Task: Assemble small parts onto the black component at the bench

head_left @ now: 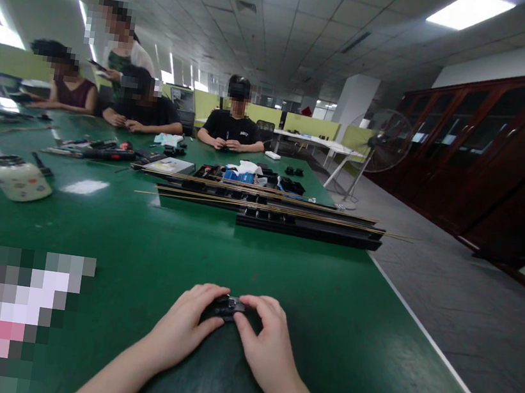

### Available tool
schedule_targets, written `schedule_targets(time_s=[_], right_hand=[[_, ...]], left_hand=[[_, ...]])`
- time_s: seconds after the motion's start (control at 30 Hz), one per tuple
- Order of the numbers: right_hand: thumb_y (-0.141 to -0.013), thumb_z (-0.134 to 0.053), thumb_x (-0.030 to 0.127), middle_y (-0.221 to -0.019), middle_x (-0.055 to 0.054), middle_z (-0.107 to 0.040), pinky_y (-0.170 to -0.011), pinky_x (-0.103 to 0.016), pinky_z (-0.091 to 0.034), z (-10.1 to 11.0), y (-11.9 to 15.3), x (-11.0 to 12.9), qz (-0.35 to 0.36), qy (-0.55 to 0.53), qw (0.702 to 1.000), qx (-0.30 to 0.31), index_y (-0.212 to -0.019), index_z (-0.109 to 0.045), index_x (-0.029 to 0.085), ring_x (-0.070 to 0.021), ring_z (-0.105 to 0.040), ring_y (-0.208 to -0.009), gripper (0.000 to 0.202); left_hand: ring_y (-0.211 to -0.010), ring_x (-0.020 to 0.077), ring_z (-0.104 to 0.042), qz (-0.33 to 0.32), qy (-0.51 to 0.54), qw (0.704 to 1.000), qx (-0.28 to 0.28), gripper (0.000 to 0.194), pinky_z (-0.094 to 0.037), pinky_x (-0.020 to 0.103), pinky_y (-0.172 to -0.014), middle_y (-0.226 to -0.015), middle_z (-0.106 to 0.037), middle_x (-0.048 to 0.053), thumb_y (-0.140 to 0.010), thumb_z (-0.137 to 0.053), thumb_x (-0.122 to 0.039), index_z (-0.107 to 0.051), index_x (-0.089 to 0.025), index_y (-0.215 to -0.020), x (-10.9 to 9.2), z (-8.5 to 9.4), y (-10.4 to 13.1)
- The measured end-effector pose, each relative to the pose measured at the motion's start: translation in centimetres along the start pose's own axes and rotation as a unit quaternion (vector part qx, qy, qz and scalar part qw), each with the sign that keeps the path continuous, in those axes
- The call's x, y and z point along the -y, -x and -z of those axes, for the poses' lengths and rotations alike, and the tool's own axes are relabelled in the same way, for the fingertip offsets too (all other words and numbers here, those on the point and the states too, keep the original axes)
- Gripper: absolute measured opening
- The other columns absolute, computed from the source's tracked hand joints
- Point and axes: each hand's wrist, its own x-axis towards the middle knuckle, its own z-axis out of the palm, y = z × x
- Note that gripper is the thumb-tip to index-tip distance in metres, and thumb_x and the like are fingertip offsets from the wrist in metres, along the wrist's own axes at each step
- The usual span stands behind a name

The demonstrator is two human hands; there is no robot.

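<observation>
A small black part with a shiny bit on top lies low over the green table, between my two hands. My left hand grips its left end, fingers behind and thumb in front. On the other end, the fingers and thumb of my right hand are closed in the same manner. Its underside and both ends are partly hidden by my fingers.
Long black rails with thin brass-coloured rods lie across the table ahead. A patterned jar stands at the left. Tools and blue items lie farther back. Several people are around the far side. The table's right edge slants toward me.
</observation>
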Motion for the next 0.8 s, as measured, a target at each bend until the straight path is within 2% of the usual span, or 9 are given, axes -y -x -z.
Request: schedule_targets(time_s=[0.27, 0.5, 0.7, 0.8], right_hand=[[-0.076, -0.060, 0.025, -0.099, -0.001, -0.064, -0.089, -0.036, -0.038, 0.17, 0.04, 0.30, 0.054, -0.007, 0.998, 0.022, -0.092, -0.063, 0.027, -0.0192, -0.051, -0.099, 0.016], [-0.072, -0.064, 0.020, -0.105, 0.002, -0.062, -0.092, -0.040, -0.033, 0.03, 0.28, 0.23, 0.018, 0.066, 0.996, 0.055, -0.089, -0.064, 0.031, -0.0207, -0.049, -0.103, 0.020], [-0.071, -0.063, 0.019, -0.105, 0.002, -0.062, -0.093, -0.039, -0.033, 0.05, 0.20, 0.17, 0.011, 0.062, 0.996, 0.057, -0.089, -0.063, 0.032, -0.0200, -0.051, -0.103, 0.022], [-0.067, -0.064, 0.019, -0.107, 0.001, -0.061, -0.094, -0.037, -0.033, -0.02, 0.11, 0.13, 0.003, 0.047, 0.998, 0.052, -0.096, -0.061, 0.029, -0.0199, -0.051, -0.104, 0.031]], left_hand=[[-0.099, 0.0218, -0.054, -0.002, -0.015, 1.000, 0.001, 0.036, -0.043, 0.038, -0.087, -0.108, -0.061, 0.004, -0.074, -0.059, -0.023, -0.054, -0.026, -0.110, 0.09, -0.08, 0.03], [-0.101, 0.0209, -0.053, -0.006, -0.021, 1.000, 0.006, 0.036, -0.042, 0.038, -0.087, -0.108, -0.060, 0.003, -0.076, -0.056, -0.020, -0.052, -0.026, -0.111, 0.01, -0.13, 0.05], [-0.100, 0.0212, -0.054, -0.008, -0.025, 1.000, 0.009, 0.035, -0.043, 0.038, -0.086, -0.107, -0.060, 0.004, -0.077, -0.056, -0.023, -0.052, -0.026, -0.111, 0.03, -0.16, 0.14], [-0.101, 0.0218, -0.054, -0.011, -0.025, 1.000, 0.004, 0.035, -0.044, 0.039, -0.087, -0.108, -0.060, 0.004, -0.077, -0.055, -0.024, -0.052, -0.026, -0.112, 0.03, -0.19, 0.15]])
